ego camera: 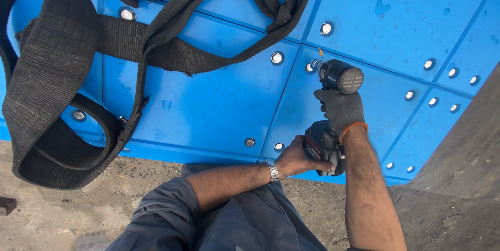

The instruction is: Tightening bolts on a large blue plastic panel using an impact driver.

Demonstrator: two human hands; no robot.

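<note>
Steadying the battery base with my bare left hand (pixel 294 158) and gripping the handle in my gloved right hand (pixel 341 109), I should keep the cordless driver (pixel 336 81) square on the bolt (pixel 310 67) in the far blue panel (pixel 208 105).

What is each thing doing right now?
Cordless driver: held up, nose on a bolt.
Right hand: gloved, grip closed on the handle.
Left hand: bare, steadying the battery base.
Black strap: slack, draped over the panels.
Blue panels: bolted down.
</note>
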